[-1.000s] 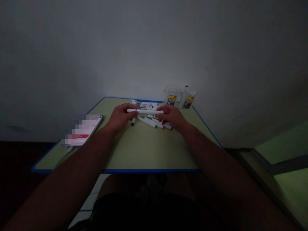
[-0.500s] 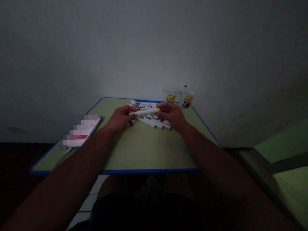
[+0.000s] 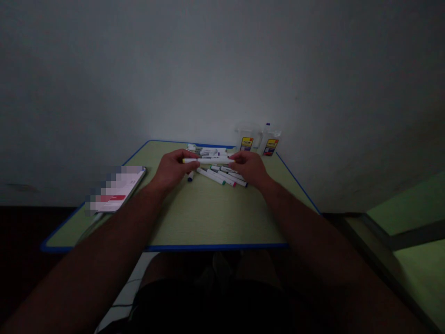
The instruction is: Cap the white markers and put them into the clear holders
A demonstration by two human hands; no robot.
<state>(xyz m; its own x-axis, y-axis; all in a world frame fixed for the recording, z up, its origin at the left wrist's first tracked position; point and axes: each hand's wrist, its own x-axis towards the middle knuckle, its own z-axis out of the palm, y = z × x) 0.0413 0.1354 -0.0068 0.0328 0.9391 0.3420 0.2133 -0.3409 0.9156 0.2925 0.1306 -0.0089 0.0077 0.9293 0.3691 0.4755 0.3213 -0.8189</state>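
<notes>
A white marker [image 3: 213,160] with yellow at its ends lies level between my two hands, above the table. My left hand [image 3: 173,169] pinches it near its left end, which pokes out past the fingers. On the other side, my right hand [image 3: 249,168] has its fingertips closed on the right end. Beneath and behind are several loose white markers [image 3: 216,176] with green, pink and dark blue ends. One dark-ended marker [image 3: 190,176] lies just under my left fingers, partly hidden.
Two clear cases [image 3: 270,144] with yellow labels stand at the back right, a purple-ended marker upright in one. On the left lies a lit phone or tablet [image 3: 116,192] with a cable. The blue-edged table [image 3: 208,218] meets the wall behind.
The held marker has gone from slightly tilted to nearly level and moved a little left through my fingers. Its yellow left end now shows beyond my left hand.
</notes>
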